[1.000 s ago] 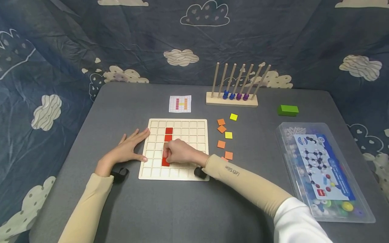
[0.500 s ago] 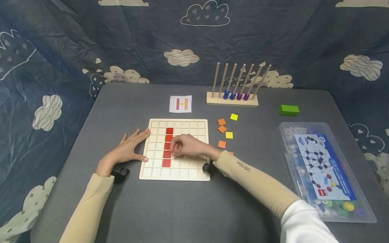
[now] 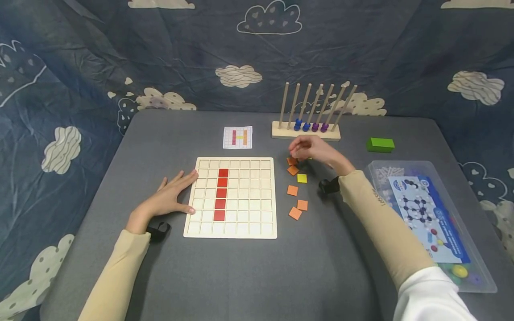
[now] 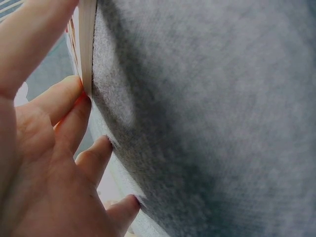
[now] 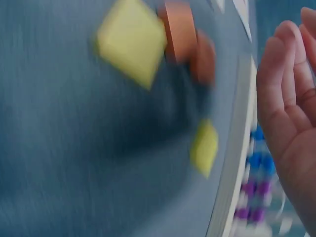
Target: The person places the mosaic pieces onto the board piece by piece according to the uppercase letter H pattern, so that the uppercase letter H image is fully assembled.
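A wooden grid board (image 3: pixel 245 227) lies on the table with a column of red tiles (image 3: pixel 220 203) in it. My left hand (image 3: pixel 166 198) is spread at the board's left side, thumb and fingertips touching its edge; the left wrist view shows that hand (image 4: pixel 59 148) against the edge too. My right hand (image 3: pixel 317 150), fingers bent loosely, hovers over the upper orange tiles (image 3: pixel 292 170) and partly hides a yellow tile. In the right wrist view the hand (image 5: pixel 291 103) holds nothing visible, with a yellow tile (image 5: pixel 204 148) on the table beside it.
A patterned card (image 3: pixel 238 137) lies behind the board. At the back stands a wooden bead rack (image 3: pixel 281 130). A green block (image 3: pixel 380 145) and a clear plastic case (image 3: pixel 478 276) are on the right. More orange tiles (image 3: pixel 295 213) lie right of the board.
My right hand has left the red column and moved right and back to the upper loose tiles, uncovering the board. My left hand has stayed at the board's edge.
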{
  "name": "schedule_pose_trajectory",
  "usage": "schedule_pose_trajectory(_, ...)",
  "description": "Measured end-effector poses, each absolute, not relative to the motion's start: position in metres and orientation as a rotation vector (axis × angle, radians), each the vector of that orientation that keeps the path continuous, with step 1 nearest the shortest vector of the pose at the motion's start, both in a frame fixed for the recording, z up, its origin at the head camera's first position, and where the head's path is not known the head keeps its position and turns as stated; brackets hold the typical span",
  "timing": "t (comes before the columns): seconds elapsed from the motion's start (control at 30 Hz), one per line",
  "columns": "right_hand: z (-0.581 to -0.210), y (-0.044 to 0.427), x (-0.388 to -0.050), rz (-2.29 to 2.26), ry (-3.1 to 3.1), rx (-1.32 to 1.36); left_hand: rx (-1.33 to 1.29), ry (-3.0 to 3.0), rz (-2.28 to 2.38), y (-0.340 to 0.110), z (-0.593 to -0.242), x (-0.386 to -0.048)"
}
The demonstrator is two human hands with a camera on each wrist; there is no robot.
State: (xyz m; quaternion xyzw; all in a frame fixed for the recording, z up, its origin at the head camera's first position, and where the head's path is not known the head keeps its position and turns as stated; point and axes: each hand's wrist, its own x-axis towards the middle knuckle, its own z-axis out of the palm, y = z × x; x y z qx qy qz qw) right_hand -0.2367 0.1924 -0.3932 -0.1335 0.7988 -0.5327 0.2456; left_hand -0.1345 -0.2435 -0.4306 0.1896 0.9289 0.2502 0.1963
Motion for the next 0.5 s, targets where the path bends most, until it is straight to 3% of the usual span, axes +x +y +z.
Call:
schedule_pose_trajectory(0.27, -0.395, 0.236, -0.249, -1.484, 2.345, -0.020, 0.530, 2.604, 0.698, -0.244, -0.432, -0.134)
schedule_pose_trajectory(0.5, -0.411, 0.240, -0.252, -1.445, 2.370, 0.042, 0.534, 2.611, 0.699, -0.244, -0.432, -0.135)
